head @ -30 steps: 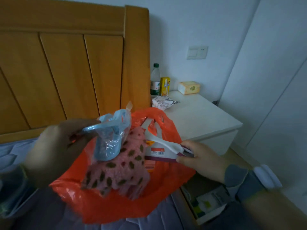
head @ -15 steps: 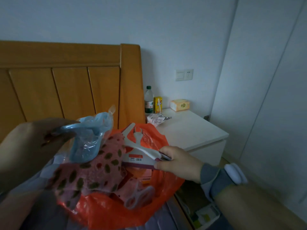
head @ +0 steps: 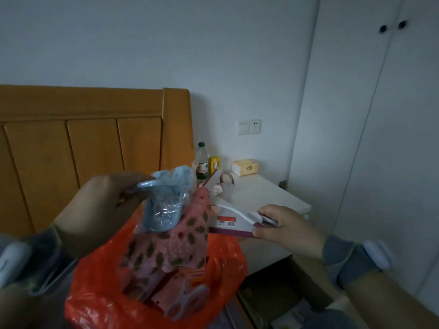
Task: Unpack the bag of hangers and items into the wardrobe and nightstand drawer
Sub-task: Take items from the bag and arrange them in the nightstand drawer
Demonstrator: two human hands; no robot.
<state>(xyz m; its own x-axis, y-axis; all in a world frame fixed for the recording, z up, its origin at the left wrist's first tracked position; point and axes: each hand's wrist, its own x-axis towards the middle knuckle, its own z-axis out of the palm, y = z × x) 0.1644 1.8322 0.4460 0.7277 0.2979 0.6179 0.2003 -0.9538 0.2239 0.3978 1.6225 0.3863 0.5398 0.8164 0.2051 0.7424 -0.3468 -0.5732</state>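
An orange plastic bag (head: 99,290) sits on the bed in front of me. My left hand (head: 99,210) grips a blue item wrapped in clear plastic (head: 164,205) together with a pink spotted cloth (head: 171,248) that hangs down into the bag. My right hand (head: 287,229) pinches a white hanger pack with a barcoded card and purple edge (head: 230,222), held above the bag's right rim. More pink and white hangers (head: 183,300) lie inside the bag. The nightstand drawer (head: 280,298) stands pulled out below my right arm. The white wardrobe (head: 380,138) fills the right side, its doors closed.
A white nightstand (head: 268,198) stands beside the wooden headboard (head: 95,143). On it are a green-capped bottle (head: 202,162), a yellow carton (head: 214,164), a tissue pack (head: 245,167) and a small packet. A wall switch and socket (head: 249,127) sit above.
The view has tilted upward, showing more wall and wardrobe doors. My right hand has lifted the hanger pack up and to the right, out of the bag. My left hand keeps its hold.
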